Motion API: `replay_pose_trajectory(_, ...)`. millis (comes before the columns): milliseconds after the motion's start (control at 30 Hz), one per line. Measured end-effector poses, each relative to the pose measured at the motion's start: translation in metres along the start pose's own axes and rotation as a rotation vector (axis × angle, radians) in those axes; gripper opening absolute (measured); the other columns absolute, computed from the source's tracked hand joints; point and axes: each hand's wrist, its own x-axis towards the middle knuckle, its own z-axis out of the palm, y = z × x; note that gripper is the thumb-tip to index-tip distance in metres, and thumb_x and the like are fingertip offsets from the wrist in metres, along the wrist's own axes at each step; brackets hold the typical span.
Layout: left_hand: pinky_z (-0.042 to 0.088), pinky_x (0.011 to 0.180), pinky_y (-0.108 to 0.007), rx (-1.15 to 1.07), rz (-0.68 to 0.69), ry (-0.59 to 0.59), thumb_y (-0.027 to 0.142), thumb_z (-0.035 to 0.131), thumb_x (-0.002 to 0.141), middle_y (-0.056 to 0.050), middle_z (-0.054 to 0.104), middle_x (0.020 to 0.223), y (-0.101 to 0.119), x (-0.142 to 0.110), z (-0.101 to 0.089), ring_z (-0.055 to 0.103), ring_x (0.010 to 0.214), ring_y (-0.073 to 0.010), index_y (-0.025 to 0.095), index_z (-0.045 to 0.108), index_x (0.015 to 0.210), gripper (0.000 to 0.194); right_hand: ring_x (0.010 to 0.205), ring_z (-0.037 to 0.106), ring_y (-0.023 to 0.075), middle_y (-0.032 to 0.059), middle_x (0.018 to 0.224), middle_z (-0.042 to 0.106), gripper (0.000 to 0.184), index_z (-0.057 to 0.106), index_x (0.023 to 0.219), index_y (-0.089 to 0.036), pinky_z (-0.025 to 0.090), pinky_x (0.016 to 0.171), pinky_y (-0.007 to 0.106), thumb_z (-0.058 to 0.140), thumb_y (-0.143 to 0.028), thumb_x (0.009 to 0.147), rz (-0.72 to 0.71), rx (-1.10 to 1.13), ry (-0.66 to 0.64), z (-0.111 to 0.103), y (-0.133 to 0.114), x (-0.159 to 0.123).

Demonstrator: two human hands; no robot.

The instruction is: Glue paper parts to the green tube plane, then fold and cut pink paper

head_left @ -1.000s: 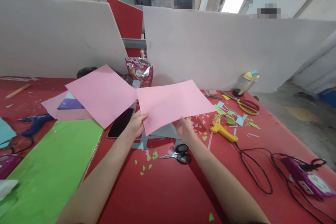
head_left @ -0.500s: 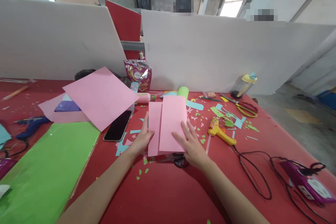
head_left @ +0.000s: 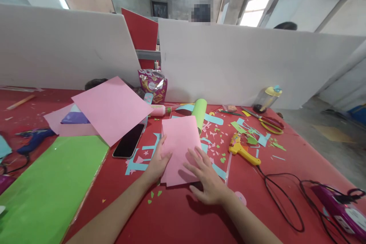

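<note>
Two pink paper sheets (head_left: 180, 133) lie nearly stacked in front of me, a narrow strip of the lower one showing at the left and bottom edges. My left hand (head_left: 157, 162) holds their left edge, its thumb on top and some fingers hidden. Over the lower right part of the paper, my right hand (head_left: 206, 177) is spread, fingertips on or just above the surface. Behind the sheets lies a light green paper roll (head_left: 201, 108). Blue paper cutouts (head_left: 150, 146) and tiny pink and green scraps surround the sheets.
A yellow glue gun (head_left: 243, 150) with a black cable lies to the right, near red-and-yellow-handled scissors (head_left: 270, 124) and a purple power strip (head_left: 340, 206). Leftward are a phone (head_left: 128, 141), a large pink sheet (head_left: 111, 110) and green sheets (head_left: 57, 183). White panels (head_left: 243, 61) stand behind.
The right-hand pink paper has shifted left over the other, and both have come nearer to me. The green roll shows more. My right hand has moved lower with fingers spread.
</note>
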Motion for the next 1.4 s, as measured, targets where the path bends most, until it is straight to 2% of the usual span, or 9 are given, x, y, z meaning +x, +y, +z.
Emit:
replay_pose_trajectory(100, 0.028, 0.101, -0.039, -0.235, -0.061, -0.089, 0.034, 0.05, 0.078, -0.008, 0.036, 0.135, 0.003, -0.002, 0.001, 0.033, 0.123, -0.0222, 0.024, 0.014, 0.136, 0.068, 0.13, 0.013, 0.029, 0.0072, 0.143, 0.013, 0.06, 0.024, 0.131, -0.028, 0.024, 0.099, 0.051, 0.047, -0.027, 0.075, 0.141, 0.257, 0.275, 0.002, 0.005, -0.001)
replay_pose_trajectory(233, 0.038, 0.093, -0.038, -0.439, -0.149, -0.205, 0.034, 0.052, 0.078, -0.01, 0.039, 0.133, 0.007, -0.008, 0.004, 0.043, 0.116, -0.0236, 0.025, 0.008, 0.137, 0.074, 0.12, 0.037, 0.0236, 0.007, 0.137, 0.028, 0.061, 0.022, 0.129, -0.033, 0.037, 0.093, 0.043, 0.05, -0.036, 0.074, 0.532, 0.783, 0.522, 0.0, 0.01, 0.004)
replay_pose_trajectory(333, 0.039, 0.092, -0.041, -0.475, -0.19, -0.283, 0.035, 0.054, 0.077, -0.014, 0.041, 0.131, 0.009, -0.014, 0.007, 0.047, 0.112, -0.0272, 0.022, 0.009, 0.137, 0.076, 0.113, 0.044, 0.0232, 0.0069, 0.128, 0.041, 0.065, 0.025, 0.125, -0.032, 0.041, 0.09, 0.041, 0.057, -0.038, 0.069, 0.729, 1.101, 0.558, -0.005, 0.008, 0.008)
replay_pose_trajectory(467, 0.035, 0.096, -0.04, -0.332, -0.2, -0.281, 0.037, 0.049, 0.08, -0.014, 0.041, 0.131, 0.011, -0.02, 0.011, 0.04, 0.118, -0.0262, 0.019, 0.021, 0.134, 0.063, 0.099, 0.055, 0.0239, 0.007, 0.118, 0.051, 0.068, 0.029, 0.121, -0.029, 0.046, 0.082, 0.041, 0.065, -0.032, 0.063, 0.827, 1.319, 0.542, -0.008, 0.005, 0.01)
replay_pose_trajectory(633, 0.038, 0.093, -0.035, -0.213, -0.133, -0.26, 0.042, 0.041, 0.083, -0.011, 0.047, 0.125, 0.011, -0.021, 0.014, 0.043, 0.115, -0.0246, 0.017, 0.036, 0.123, 0.048, 0.089, 0.059, 0.0215, 0.0043, 0.103, 0.059, 0.06, 0.037, 0.111, -0.026, 0.048, 0.077, 0.038, 0.068, -0.025, 0.06, 0.866, 1.306, 0.555, -0.009, 0.004, 0.01)
replay_pose_trajectory(867, 0.038, 0.092, -0.035, -0.079, -0.131, -0.221, 0.043, 0.045, 0.081, -0.011, 0.049, 0.123, 0.01, -0.023, 0.015, 0.044, 0.114, -0.0267, 0.017, 0.033, 0.127, 0.054, 0.087, 0.06, 0.0201, 0.0036, 0.097, 0.063, 0.049, 0.043, 0.104, -0.023, 0.048, 0.076, 0.033, 0.067, -0.024, 0.061, 0.849, 1.205, 0.522, -0.01, 0.003, 0.01)
replay_pose_trajectory(967, 0.039, 0.091, -0.036, -0.123, -0.149, -0.227, 0.04, 0.044, 0.082, -0.011, 0.051, 0.121, 0.013, -0.024, 0.015, 0.047, 0.11, -0.0264, 0.017, 0.034, 0.126, 0.051, 0.09, 0.06, 0.0221, 0.0052, 0.099, 0.062, 0.049, 0.043, 0.102, -0.022, 0.049, 0.075, 0.034, 0.067, -0.024, 0.06, 0.857, 1.167, 0.531, -0.011, 0.003, 0.011)
replay_pose_trajectory(1167, 0.048, 0.07, -0.033, -0.301, -0.262, -0.248, 0.04, 0.048, 0.079, -0.012, 0.06, 0.107, 0.024, -0.025, 0.012, 0.059, 0.091, -0.0257, 0.015, 0.041, 0.119, 0.047, 0.087, 0.061, 0.0221, 0.0062, 0.1, 0.062, 0.048, 0.042, 0.104, -0.021, 0.05, 0.073, 0.034, 0.063, -0.024, 0.061, 0.866, 1.126, 0.477, -0.012, 0.004, 0.01)
replay_pose_trajectory(1400, 0.041, 0.089, -0.034, -0.263, -0.234, -0.169, 0.041, 0.045, 0.082, -0.012, 0.044, 0.129, 0.019, -0.022, 0.015, 0.045, 0.114, -0.0239, 0.017, 0.035, 0.121, 0.047, 0.092, 0.059, 0.0224, 0.0065, 0.103, 0.061, 0.048, 0.046, 0.107, -0.021, 0.048, 0.078, 0.035, 0.058, -0.019, 0.061, 0.882, 0.833, 0.335, -0.007, 0.007, 0.008)
